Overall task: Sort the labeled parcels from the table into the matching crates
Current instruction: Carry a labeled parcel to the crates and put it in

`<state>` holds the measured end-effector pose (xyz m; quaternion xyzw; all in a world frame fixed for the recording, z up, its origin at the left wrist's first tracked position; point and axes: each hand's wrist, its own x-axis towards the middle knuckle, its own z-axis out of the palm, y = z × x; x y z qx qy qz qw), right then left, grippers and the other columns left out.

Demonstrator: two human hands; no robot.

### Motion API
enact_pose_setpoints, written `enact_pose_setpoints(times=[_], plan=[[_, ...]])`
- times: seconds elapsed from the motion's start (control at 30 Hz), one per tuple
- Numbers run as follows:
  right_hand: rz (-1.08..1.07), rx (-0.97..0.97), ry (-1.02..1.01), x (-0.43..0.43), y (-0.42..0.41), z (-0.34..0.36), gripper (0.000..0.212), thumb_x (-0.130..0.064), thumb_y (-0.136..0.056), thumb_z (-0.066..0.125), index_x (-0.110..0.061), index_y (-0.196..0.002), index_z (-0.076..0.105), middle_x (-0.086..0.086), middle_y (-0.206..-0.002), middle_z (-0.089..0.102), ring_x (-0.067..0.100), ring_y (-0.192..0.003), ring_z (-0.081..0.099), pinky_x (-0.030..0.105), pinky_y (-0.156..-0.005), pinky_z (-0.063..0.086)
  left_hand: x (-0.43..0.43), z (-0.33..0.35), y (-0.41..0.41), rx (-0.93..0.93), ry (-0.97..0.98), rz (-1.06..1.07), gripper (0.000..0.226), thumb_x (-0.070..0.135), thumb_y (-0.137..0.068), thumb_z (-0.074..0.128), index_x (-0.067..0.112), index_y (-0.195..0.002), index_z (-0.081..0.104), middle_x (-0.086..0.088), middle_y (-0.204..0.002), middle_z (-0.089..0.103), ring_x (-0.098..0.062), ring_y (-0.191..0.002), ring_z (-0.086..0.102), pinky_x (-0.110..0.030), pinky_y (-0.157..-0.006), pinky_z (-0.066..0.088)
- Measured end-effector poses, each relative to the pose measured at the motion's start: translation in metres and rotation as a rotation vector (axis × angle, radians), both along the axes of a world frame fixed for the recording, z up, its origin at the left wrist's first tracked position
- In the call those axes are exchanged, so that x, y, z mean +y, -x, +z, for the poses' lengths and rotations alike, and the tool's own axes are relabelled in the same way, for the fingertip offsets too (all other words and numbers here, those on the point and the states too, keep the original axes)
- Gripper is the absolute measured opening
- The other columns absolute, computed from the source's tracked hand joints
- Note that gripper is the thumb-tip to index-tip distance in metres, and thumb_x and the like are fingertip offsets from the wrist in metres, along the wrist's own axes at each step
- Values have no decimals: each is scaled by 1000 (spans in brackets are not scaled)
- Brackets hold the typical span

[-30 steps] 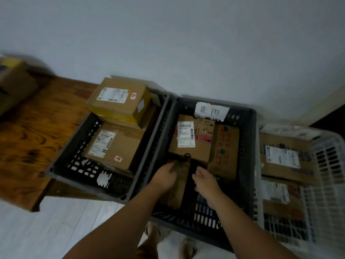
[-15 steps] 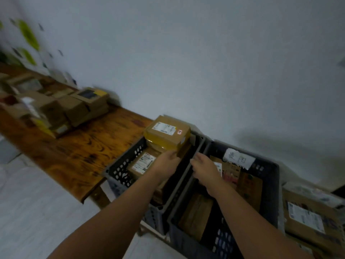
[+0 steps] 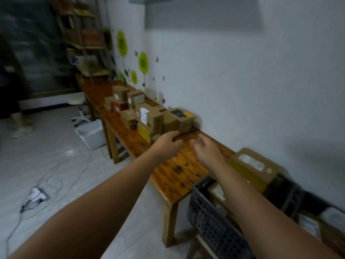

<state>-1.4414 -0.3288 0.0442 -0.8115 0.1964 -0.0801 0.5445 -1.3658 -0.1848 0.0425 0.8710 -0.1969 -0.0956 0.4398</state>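
A heap of brown cardboard parcels (image 3: 149, 116) with white labels lies on the long wooden table (image 3: 173, 171) against the wall. My left hand (image 3: 168, 144) hovers over the table just in front of the nearest parcels, fingers loosely bent and holding nothing. My right hand (image 3: 207, 150) floats beside it, fingers relaxed and empty. At the lower right stands a dark grey slotted crate (image 3: 209, 217) with labeled parcels in it; a large brown parcel (image 3: 252, 167) sits on top at its far end.
A white bin (image 3: 92, 133) stands on the floor left of the table. Cables and a power strip (image 3: 37, 195) lie on the tiled floor. A white stool (image 3: 78, 103), shelving and another person's legs (image 3: 18, 120) are at the far left.
My view has swung left from the crates to the table. Both hands have left the crates, empty, and moved out toward the heap of parcels.
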Motion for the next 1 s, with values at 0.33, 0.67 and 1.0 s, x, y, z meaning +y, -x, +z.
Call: enact_pose_setpoints(times=[0.33,0.67,1.0], plan=[[206,-42,31,125,-127,20,66,-42,-105,54,-23,-162,28,1,-164,37,25,-145,43,49,-115,44,153,21,-91,53,69,222,55,28,-102,54,21,-155,40,4,-127,60,-4,-91,59,-22,-74,53],[306,-48,-59,192,-305,13,60,-46,-106,51,-31,-160,30,1,-162,39,29,-147,40,54,-116,41,213,31,-257,39,-3,287,50,27,-103,53,18,-151,44,-1,-133,62,-9,-102,62,-27,-82,54],[275,4,-115,206,-458,11,59,-41,-104,56,-26,-157,37,5,-155,48,30,-138,49,54,-111,46,230,22,-412,124,-24,298,63,43,-92,57,24,-151,45,-1,-145,57,-22,-125,61,-42,-100,54]])
